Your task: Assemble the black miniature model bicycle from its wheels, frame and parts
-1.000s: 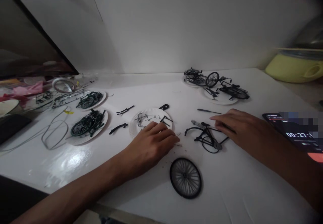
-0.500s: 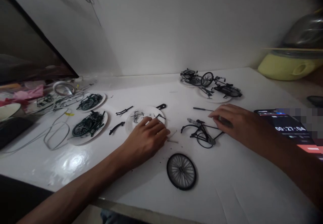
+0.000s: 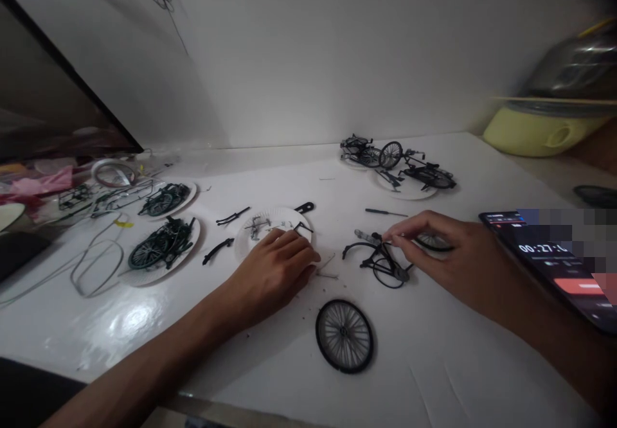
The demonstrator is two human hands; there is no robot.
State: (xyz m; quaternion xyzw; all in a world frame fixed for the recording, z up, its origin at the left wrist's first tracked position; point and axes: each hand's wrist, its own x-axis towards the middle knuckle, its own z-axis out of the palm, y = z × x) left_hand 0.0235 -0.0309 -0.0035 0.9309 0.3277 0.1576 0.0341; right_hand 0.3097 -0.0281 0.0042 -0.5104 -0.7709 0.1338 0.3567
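Observation:
My left hand (image 3: 277, 270) rests palm down over the near rim of a white paper plate (image 3: 240, 238), fingers curled in. Its fingertips are hidden, so anything inside it does not show. Small metal parts (image 3: 258, 225) lie on that plate. Thumb and forefinger of my right hand (image 3: 441, 251) are pinched together at the top of a black miniature bicycle frame (image 3: 385, 267); whatever sits between the tips is too small to make out. Partly covered by this hand is a spoked wheel (image 3: 431, 241). Another spoked wheel (image 3: 344, 336) lies flat nearer me.
A thin screwdriver (image 3: 380, 211) lies beyond the frame. Black curved parts (image 3: 218, 250) sit left of the middle plate. Bicycle assemblies rest on plates at left (image 3: 137, 278) and far right (image 3: 409, 190). A phone (image 3: 544, 248) showing a timer lies by my right forearm.
My right hand has moved left and slightly down, its fingertips now at the top of the frame, and more of the wheel under it shows. My left hand stays much the same.

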